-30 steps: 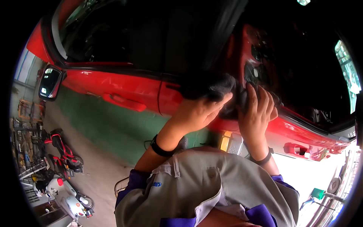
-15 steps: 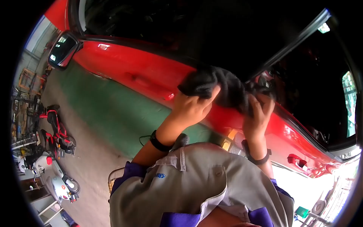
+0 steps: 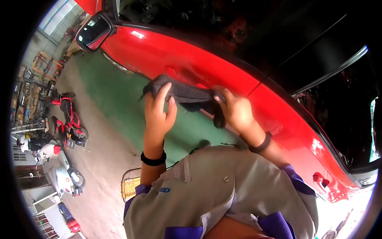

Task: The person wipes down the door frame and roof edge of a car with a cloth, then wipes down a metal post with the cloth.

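Observation:
A dark grey cloth (image 3: 185,91) is stretched between my two hands, in front of the side of a red car (image 3: 199,59). My left hand (image 3: 159,109) grips the cloth's left end, thumb and forefinger showing on the near side. My right hand (image 3: 236,109) pinches its right end, and a dark part of the cloth hangs below. Behind the cloth, the front door's handle is partly hidden. Both car doors in view are shut.
The car's side mirror (image 3: 94,32) juts out at the upper left. A wicker basket (image 3: 131,186) stands beside my left elbow. Further left are a red scooter (image 3: 69,119), a white scooter (image 3: 61,171) and cluttered shelving (image 3: 26,95).
The rear door, open earlier, is now shut. Both hands have moved left along the car, off the door edge, and the bunched cloth is now spread between them.

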The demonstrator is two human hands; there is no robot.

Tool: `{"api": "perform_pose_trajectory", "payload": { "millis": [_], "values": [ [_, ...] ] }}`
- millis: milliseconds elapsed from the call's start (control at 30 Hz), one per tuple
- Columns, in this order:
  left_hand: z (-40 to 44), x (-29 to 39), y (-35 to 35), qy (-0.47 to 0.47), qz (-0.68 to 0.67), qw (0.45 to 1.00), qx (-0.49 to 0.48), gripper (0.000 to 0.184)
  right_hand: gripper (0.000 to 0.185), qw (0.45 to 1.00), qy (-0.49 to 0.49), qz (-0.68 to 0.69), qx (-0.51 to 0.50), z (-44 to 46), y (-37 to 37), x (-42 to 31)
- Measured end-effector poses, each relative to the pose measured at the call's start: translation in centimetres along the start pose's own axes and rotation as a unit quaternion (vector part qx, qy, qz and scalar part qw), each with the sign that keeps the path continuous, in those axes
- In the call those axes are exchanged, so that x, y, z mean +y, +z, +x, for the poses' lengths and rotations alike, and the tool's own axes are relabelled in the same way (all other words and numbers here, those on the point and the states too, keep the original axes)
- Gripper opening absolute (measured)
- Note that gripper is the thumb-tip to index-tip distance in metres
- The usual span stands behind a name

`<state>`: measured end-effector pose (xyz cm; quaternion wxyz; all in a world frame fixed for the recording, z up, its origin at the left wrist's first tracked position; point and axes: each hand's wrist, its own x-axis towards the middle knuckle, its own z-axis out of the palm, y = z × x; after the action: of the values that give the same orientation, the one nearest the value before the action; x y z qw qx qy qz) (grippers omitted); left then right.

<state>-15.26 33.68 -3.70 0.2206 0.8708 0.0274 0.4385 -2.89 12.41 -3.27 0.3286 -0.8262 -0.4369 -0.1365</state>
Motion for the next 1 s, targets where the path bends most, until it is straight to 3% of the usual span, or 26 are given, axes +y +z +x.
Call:
{"api": "perform_pose_trajectory", "payload": {
  "millis": [67, 100, 200, 267, 400, 467, 533, 567, 667, 833, 1000],
  "values": [
    [0.2, 0.4, 0.0, 0.054, 0.014, 0.998, -0.001, 0.038, 0.03, 0.997, 0.079, 0.017, -0.01, 0.2, -1.7, 0.0],
    [0.6, 1.1, 0.1, 0.054, 0.007, 0.998, -0.025, 0.04, 0.027, 0.989, 0.122, 0.088, -0.012, 0.4, -3.4, -0.4],
    [3.1, 4.0, 2.3, 0.086, -0.089, 0.991, -0.055, 0.043, 0.028, 0.984, 0.124, 0.089, 0.096, 0.0, -7.2, -0.7],
    [4.9, 5.7, 4.6, 0.148, -0.13, 0.977, -0.077, 0.049, 0.033, 0.98, 0.032, 0.028, 0.195, -0.5, -10.1, -0.4],
    [8.8, 11.7, 9.6, 0.257, -0.178, 0.945, -0.094, 0.054, 0.045, 0.932, -0.013, -0.183, 0.312, -2.5, -15.0, -0.9],
    [9.4, 14.9, 12.8, 0.273, -0.184, 0.939, -0.099, 0.047, 0.048, 0.926, 0.005, -0.178, 0.334, -3.5, -15.6, 0.2],
    [8.8, 17.0, 16.5, 0.285, -0.174, 0.937, -0.099, 0.039, 0.053, 0.925, 0.034, -0.266, 0.268, -4.8, -16.2, 1.4],
    [7.5, 16.9, 18.1, 0.289, -0.146, 0.935, -0.144, 0.029, 0.054, 0.941, 0.056, -0.239, 0.233, -5.2, -16.0, 2.3],
    [5.1, 17.0, 19.6, 0.253, -0.096, 0.947, -0.174, 0.024, 0.054, 0.947, 0.062, -0.251, 0.191, -6.9, -14.5, 4.5],
    [4.8, 14.0, 18.8, 0.268, -0.081, 0.959, -0.041, 0.05, 0.052, 0.95, 0.039, -0.261, 0.167, -5.9, -12.4, 4.6],
    [5.2, 12.2, 16.9, 0.209, -0.079, 0.969, -0.105, 0.056, 0.05, 0.949, 0.028, -0.271, 0.158, -3.7, -11.4, 4.1]
  ]
}}
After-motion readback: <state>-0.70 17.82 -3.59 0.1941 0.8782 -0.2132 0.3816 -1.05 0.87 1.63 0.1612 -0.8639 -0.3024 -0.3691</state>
